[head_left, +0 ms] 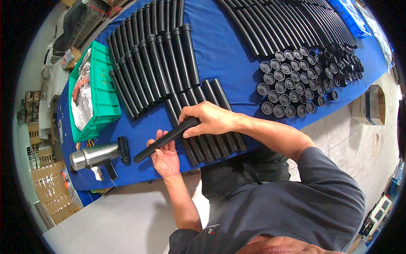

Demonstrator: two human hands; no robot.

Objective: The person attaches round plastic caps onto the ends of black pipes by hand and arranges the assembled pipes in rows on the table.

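A black tube slants across in front of me, its lower end pointing to the left. My right hand is closed around its upper end, thumb on the near side. Palm up, my left hand cradles the tube's middle, fingers behind it and thumb against its near side. Beneath my right hand and wrist, a row of black tubes without visible caps lies on the blue cloth, partly hidden by my arm. Farther left are rows of black tubes with wider collared ends.
On the blue-covered table are round black caps and more long tubes at right. A green crate stands left, near a steel flask and a dark device. A cardboard box sits on the floor.
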